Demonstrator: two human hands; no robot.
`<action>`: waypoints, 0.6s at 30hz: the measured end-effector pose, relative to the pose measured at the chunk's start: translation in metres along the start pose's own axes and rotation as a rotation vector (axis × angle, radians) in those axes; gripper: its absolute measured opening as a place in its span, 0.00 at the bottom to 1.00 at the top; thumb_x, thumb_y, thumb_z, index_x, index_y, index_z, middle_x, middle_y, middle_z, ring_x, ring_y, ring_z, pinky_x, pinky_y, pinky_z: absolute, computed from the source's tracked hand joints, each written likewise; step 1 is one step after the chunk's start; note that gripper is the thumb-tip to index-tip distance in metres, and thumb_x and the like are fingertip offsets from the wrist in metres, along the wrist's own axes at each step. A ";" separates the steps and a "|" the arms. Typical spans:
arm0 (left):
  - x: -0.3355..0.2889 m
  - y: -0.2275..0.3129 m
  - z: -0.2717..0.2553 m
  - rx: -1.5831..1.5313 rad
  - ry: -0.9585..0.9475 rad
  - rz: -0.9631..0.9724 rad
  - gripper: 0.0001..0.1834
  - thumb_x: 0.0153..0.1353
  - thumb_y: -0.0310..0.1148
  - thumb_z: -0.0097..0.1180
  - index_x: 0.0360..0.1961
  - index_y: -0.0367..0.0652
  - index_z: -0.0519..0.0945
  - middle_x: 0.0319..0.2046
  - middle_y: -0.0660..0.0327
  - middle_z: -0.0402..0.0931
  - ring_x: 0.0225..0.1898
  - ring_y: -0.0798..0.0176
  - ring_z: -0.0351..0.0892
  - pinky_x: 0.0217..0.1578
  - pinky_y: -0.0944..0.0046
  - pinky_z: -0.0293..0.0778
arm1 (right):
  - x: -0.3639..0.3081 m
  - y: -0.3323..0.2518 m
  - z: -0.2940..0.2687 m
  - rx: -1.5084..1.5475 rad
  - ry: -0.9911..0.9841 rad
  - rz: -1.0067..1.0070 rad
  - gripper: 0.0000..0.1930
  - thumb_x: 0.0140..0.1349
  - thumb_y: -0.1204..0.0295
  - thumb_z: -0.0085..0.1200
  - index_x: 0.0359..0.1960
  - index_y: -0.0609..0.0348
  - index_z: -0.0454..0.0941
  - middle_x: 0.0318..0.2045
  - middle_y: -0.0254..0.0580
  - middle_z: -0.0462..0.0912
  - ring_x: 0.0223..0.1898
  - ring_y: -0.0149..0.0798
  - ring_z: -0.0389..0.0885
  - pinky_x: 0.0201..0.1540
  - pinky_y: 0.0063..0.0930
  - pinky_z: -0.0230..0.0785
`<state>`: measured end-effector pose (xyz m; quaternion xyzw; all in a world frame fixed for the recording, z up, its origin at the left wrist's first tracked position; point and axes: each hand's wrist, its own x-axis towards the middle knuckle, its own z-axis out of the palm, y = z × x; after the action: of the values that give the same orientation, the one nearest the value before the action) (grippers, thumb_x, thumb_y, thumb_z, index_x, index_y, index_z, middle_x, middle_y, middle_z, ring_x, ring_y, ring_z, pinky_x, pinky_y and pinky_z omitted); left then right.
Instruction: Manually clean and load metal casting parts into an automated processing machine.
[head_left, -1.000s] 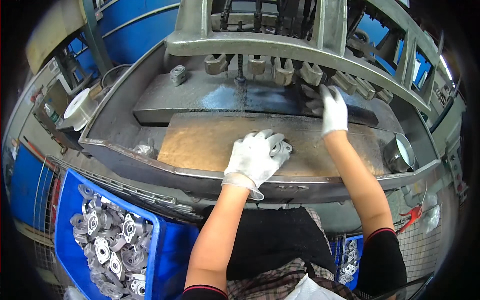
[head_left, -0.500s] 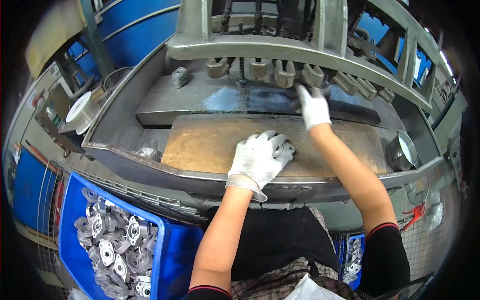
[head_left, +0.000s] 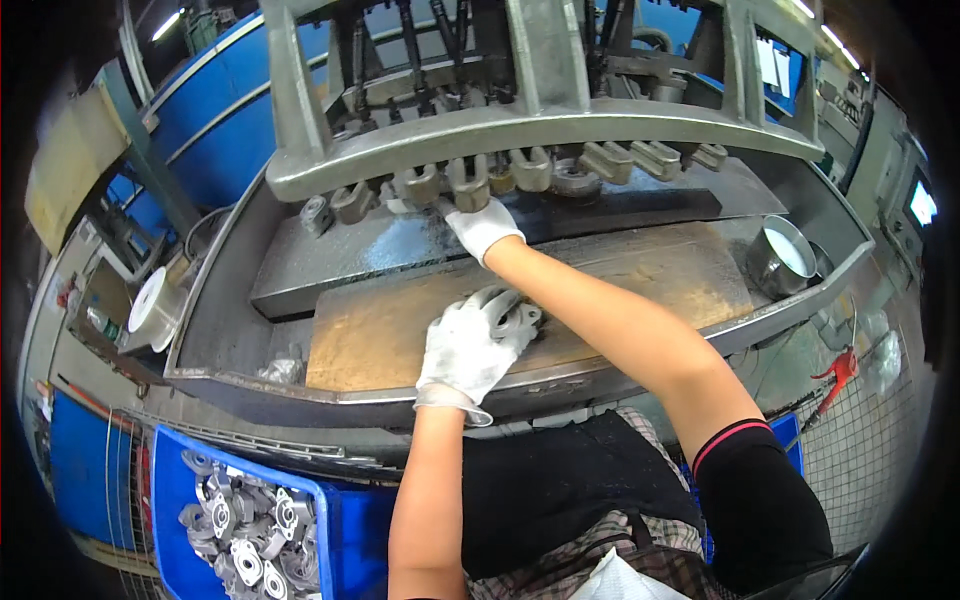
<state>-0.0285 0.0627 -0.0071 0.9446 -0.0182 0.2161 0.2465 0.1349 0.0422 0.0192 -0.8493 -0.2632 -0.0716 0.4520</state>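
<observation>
My left hand (head_left: 465, 345), in a white glove, rests on the wooden board (head_left: 640, 270) with its fingers curled round a grey metal flange casting (head_left: 522, 320). Farther off, my gloved right hand (head_left: 485, 228) reaches in beneath a row of hanging metal forks (head_left: 468, 183). One fork covers its fingertips, so whether they hold anything is hidden. Behind the board lies a dark steel plate (head_left: 345, 258) with a whitish patch near my right hand. A ring-shaped metal part (head_left: 575, 180) sits among the forks, to the right of that hand.
A heavy machine frame (head_left: 430, 148) spans overhead. A raised tray edge (head_left: 350, 397) runs before me. A pot of whitish contents (head_left: 782, 255) stands at the right; a small metal piece (head_left: 316, 216) lies at the left. Below left, a blue crate (head_left: 322, 520) holds several castings (head_left: 245, 560).
My right hand has moved left under the forks, and its fingers have gone behind one. My left hand stays on the casting. The whole view has shifted and turned a little.
</observation>
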 end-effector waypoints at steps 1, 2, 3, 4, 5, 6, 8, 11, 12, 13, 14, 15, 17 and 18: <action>0.002 0.000 0.001 -0.002 0.009 0.014 0.24 0.54 0.47 0.61 0.49 0.45 0.80 0.49 0.51 0.78 0.50 0.46 0.76 0.51 0.52 0.72 | 0.000 0.002 -0.007 0.061 0.061 -0.021 0.21 0.59 0.55 0.46 0.40 0.60 0.81 0.38 0.62 0.81 0.43 0.62 0.78 0.47 0.49 0.70; 0.002 0.000 0.002 0.005 -0.036 -0.031 0.26 0.51 0.47 0.63 0.50 0.44 0.80 0.50 0.51 0.77 0.52 0.47 0.75 0.53 0.53 0.71 | 0.001 0.010 -0.018 0.097 -0.063 0.065 0.23 0.60 0.54 0.48 0.46 0.60 0.77 0.40 0.61 0.81 0.44 0.62 0.77 0.48 0.50 0.69; 0.004 0.002 0.002 -0.002 -0.043 -0.013 0.26 0.51 0.47 0.63 0.50 0.44 0.80 0.50 0.51 0.77 0.52 0.47 0.75 0.53 0.53 0.71 | -0.002 0.020 -0.030 0.091 -0.045 0.073 0.23 0.60 0.54 0.48 0.46 0.60 0.77 0.40 0.61 0.81 0.44 0.62 0.77 0.48 0.50 0.69; 0.005 0.005 0.000 0.029 -0.030 0.018 0.27 0.50 0.47 0.64 0.50 0.44 0.80 0.51 0.52 0.77 0.52 0.47 0.75 0.53 0.53 0.71 | -0.007 0.032 -0.045 0.083 -0.005 0.008 0.23 0.61 0.53 0.49 0.45 0.60 0.78 0.33 0.56 0.81 0.37 0.54 0.80 0.43 0.43 0.70; 0.004 0.007 -0.002 0.060 -0.015 0.046 0.28 0.48 0.46 0.66 0.50 0.44 0.80 0.51 0.52 0.78 0.52 0.47 0.76 0.54 0.53 0.71 | -0.017 0.040 -0.058 0.075 0.031 -0.059 0.23 0.62 0.51 0.50 0.44 0.60 0.79 0.25 0.51 0.82 0.29 0.45 0.82 0.37 0.35 0.71; -0.001 0.000 -0.002 0.069 -0.001 0.034 0.30 0.46 0.47 0.67 0.50 0.45 0.80 0.51 0.52 0.77 0.52 0.47 0.76 0.54 0.53 0.71 | -0.044 0.027 -0.080 0.172 0.045 -0.059 0.24 0.62 0.53 0.53 0.49 0.61 0.77 0.25 0.48 0.82 0.29 0.39 0.82 0.36 0.32 0.71; 0.001 0.004 0.003 0.071 0.009 0.077 0.31 0.45 0.46 0.68 0.51 0.45 0.80 0.51 0.51 0.77 0.51 0.46 0.77 0.53 0.53 0.72 | -0.084 0.033 -0.141 0.295 0.037 -0.030 0.18 0.63 0.62 0.54 0.51 0.58 0.77 0.35 0.47 0.84 0.34 0.41 0.83 0.41 0.30 0.73; -0.001 0.003 0.001 0.088 -0.008 0.021 0.29 0.43 0.43 0.69 0.49 0.44 0.81 0.49 0.51 0.79 0.49 0.47 0.79 0.51 0.54 0.73 | -0.122 0.071 -0.201 0.005 0.261 -0.258 0.13 0.62 0.69 0.55 0.48 0.55 0.79 0.42 0.46 0.84 0.42 0.45 0.84 0.47 0.31 0.74; -0.003 0.002 0.001 0.095 -0.020 0.011 0.29 0.44 0.44 0.68 0.50 0.47 0.80 0.49 0.53 0.79 0.49 0.47 0.78 0.51 0.53 0.73 | -0.135 0.085 -0.224 -0.097 0.344 -0.287 0.13 0.61 0.70 0.56 0.48 0.55 0.79 0.42 0.46 0.84 0.43 0.46 0.83 0.48 0.31 0.74; -0.005 0.001 0.002 0.105 -0.032 -0.001 0.29 0.45 0.45 0.68 0.50 0.49 0.80 0.50 0.56 0.78 0.50 0.47 0.77 0.51 0.51 0.72 | -0.148 0.099 -0.247 -0.197 0.427 -0.314 0.13 0.60 0.71 0.56 0.47 0.56 0.80 0.43 0.46 0.84 0.44 0.46 0.83 0.49 0.31 0.73; -0.006 0.001 0.002 0.101 -0.035 0.015 0.29 0.45 0.45 0.68 0.50 0.49 0.80 0.50 0.56 0.78 0.50 0.47 0.77 0.51 0.51 0.72 | -0.159 0.116 -0.269 -0.280 0.512 -0.322 0.13 0.59 0.73 0.57 0.47 0.56 0.80 0.42 0.46 0.84 0.44 0.46 0.83 0.48 0.32 0.73; -0.006 0.002 0.003 0.120 -0.029 0.019 0.28 0.45 0.44 0.69 0.50 0.48 0.80 0.49 0.54 0.79 0.49 0.47 0.77 0.50 0.52 0.73 | -0.169 0.133 -0.290 -0.363 0.597 -0.330 0.14 0.57 0.75 0.58 0.46 0.56 0.80 0.42 0.47 0.84 0.44 0.47 0.83 0.48 0.33 0.74; -0.003 0.001 0.000 0.138 -0.028 0.033 0.28 0.44 0.43 0.69 0.49 0.47 0.81 0.48 0.53 0.79 0.48 0.47 0.78 0.49 0.52 0.73 | -0.182 0.168 -0.330 -0.570 0.699 -0.394 0.14 0.55 0.77 0.59 0.45 0.56 0.81 0.40 0.48 0.84 0.42 0.48 0.83 0.46 0.35 0.74; 0.000 0.000 -0.002 0.091 -0.012 0.030 0.28 0.44 0.42 0.70 0.48 0.45 0.81 0.46 0.52 0.80 0.47 0.47 0.78 0.49 0.52 0.74 | -0.189 0.178 -0.342 -0.614 0.713 -0.376 0.15 0.55 0.78 0.59 0.45 0.56 0.81 0.39 0.47 0.84 0.41 0.49 0.83 0.45 0.36 0.74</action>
<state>-0.0294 0.0639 -0.0056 0.9557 -0.0240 0.2147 0.1998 0.1051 -0.3859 0.0204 -0.8036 -0.2078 -0.5114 0.2226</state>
